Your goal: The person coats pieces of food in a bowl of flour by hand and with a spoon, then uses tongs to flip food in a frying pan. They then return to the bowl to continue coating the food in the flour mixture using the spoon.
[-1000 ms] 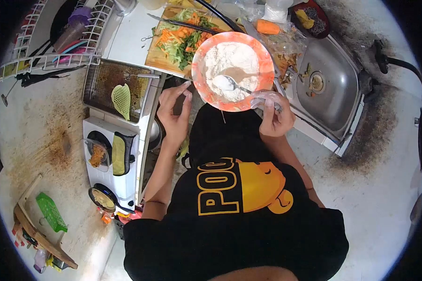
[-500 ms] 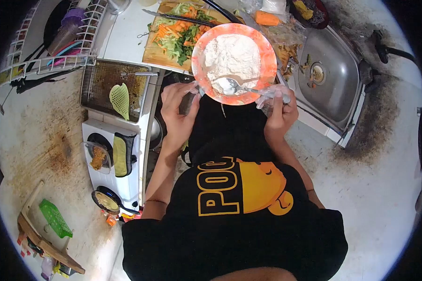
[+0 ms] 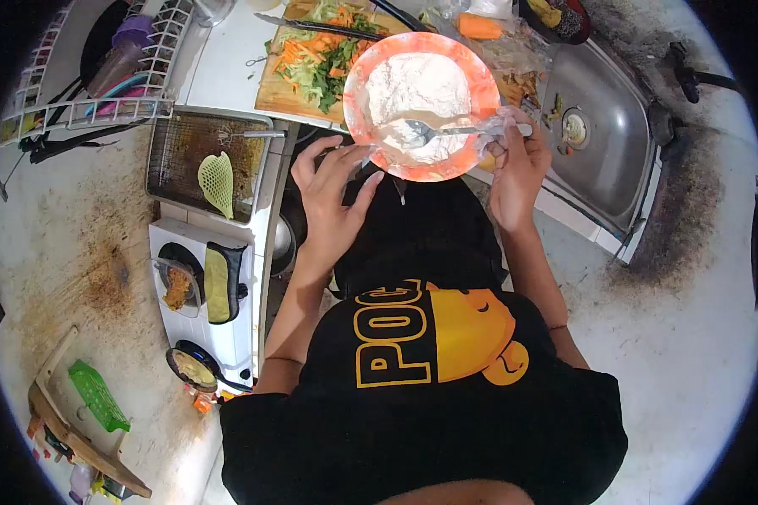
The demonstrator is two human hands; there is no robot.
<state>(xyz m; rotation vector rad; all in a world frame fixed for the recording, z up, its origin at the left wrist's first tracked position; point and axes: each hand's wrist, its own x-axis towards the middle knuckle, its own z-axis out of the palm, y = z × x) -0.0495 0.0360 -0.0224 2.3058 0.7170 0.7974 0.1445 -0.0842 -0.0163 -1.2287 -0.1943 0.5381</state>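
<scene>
A plate with a mottled orange rim (image 3: pixel 482 84) holds a mound of white flour (image 3: pixel 417 88). My left hand (image 3: pixel 333 189) is at its lower left, index finger and thumb closed on the rim, the other fingers bent. My right hand (image 3: pixel 520 164) grips the handle of a metal spoon (image 3: pixel 463 130), whose bowl dips into the flour near the front of the plate. Crumpled clear plastic (image 3: pixel 484 139) shows around the right fingertips, beside the rim. The plate juts over the counter's front edge, above my dark clothing.
Behind the plate, a wooden cutting board (image 3: pixel 274 97) bears shredded vegetables (image 3: pixel 320 63) and a knife (image 3: pixel 320 29). A carrot piece (image 3: pixel 480 27) lies right of it. Beyond is a steel sink (image 3: pixel 606 160). Leftward are a tray (image 3: pixel 173 164) with a green slotted turner (image 3: pixel 216 181) and a stove (image 3: pixel 194 261).
My right hand has moved up and right along with the spoon, which lies flatter across the plate. The plate has shifted slightly upward, and my left hand has moved right along its rim.
</scene>
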